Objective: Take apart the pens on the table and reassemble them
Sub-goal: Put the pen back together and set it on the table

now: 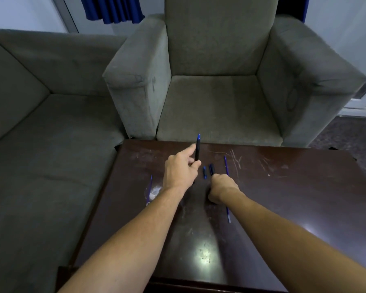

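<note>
I see the L hand (pixel 179 172) pinching a black pen (pixel 197 150), blue tip up, held upright over the table's (pixel 283 197) far edge. The R hand (pixel 221 190) is fisted round a black barrel (pixel 211 169) down by the tabletop. 1 small blue piece (pixel 205 172) lies btwn the hands. A blue refill (pixel 226 166) lies just R of the fist, a 2nd refill (pixel 150 189) well L.

Single head cam, wide angle, looks forward and down; table (pixel 283 187) close below the left hand (pixel 179 171), armchair (pixel 218 102) beyond it, sofa (pixel 40 134) left.
</note>
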